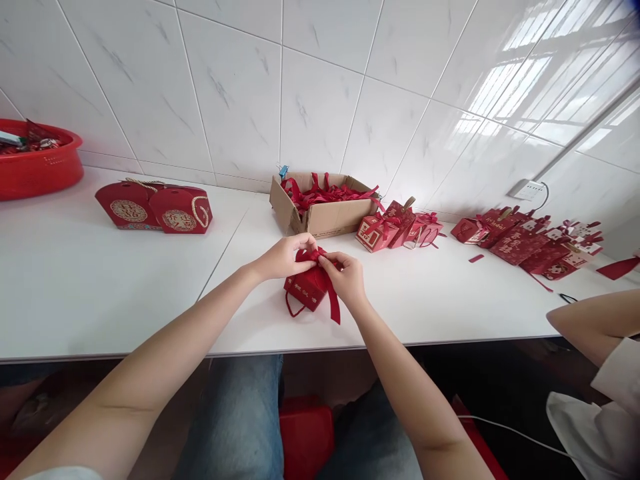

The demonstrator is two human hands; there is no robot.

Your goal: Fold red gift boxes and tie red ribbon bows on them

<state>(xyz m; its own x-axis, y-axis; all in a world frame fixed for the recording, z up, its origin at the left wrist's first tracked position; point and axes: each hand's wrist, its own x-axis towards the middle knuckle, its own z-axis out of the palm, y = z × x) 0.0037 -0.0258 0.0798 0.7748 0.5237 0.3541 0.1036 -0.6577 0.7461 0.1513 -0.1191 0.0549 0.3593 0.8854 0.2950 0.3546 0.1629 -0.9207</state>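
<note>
In front of me on the white table stands a small red gift box (pixel 305 290) with pale lettering and a red cord handle hanging at its lower left. A red ribbon (pixel 334 303) is gathered on its top, one tail draping down the right side. My left hand (pixel 293 257) pinches the ribbon from the left, thumb and fingers closed at the top of the box. From the right, my right hand (pixel 343 270) pinches the same ribbon close to the left fingertips. The fingers partly hide the knot or loop between them.
A cardboard box (pixel 340 219) of red ribbons stands by the wall. Two red gift boxes (pixel 155 208) are at left, beside a red basin (pixel 43 167). Further right are several gift boxes (pixel 400 225) and a larger group (pixel 535 243). Another person's arm (pixel 595 323) reaches in at right.
</note>
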